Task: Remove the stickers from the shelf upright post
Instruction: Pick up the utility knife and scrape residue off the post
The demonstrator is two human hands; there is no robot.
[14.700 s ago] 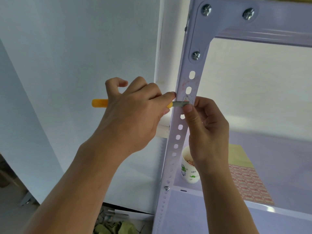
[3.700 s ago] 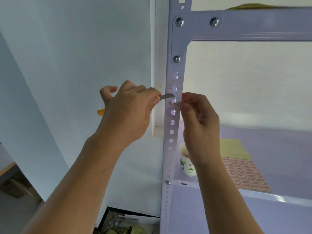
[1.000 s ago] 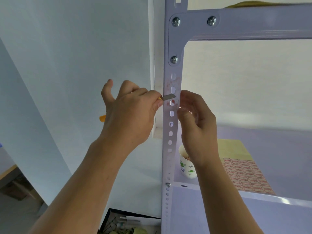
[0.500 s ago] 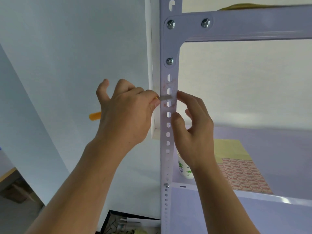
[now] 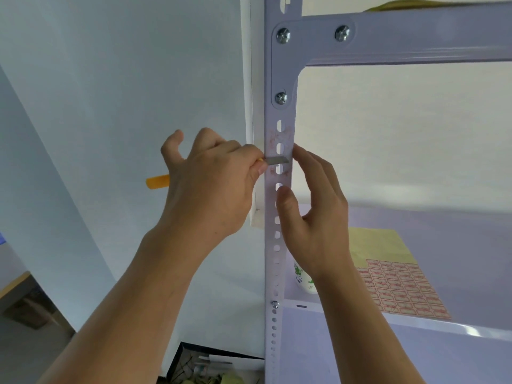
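Here, scraping sticker scraps [image 5: 277, 137] off the post [image 5: 270, 259].
The left grip [image 5: 210, 187] is closed round a yellow-handled knife [image 5: 277, 161], blade flat across the post's upper part amid those reddish scraps, likely to lift them; the right grip [image 5: 318, 217], fingers loose, touches the post, probably steadying it.

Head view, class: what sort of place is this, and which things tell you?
Probably a storeroom or workroom: a bolted metal shelf post beside a plain white wall, a sticker sheet on the shelf, and a box of clutter below.
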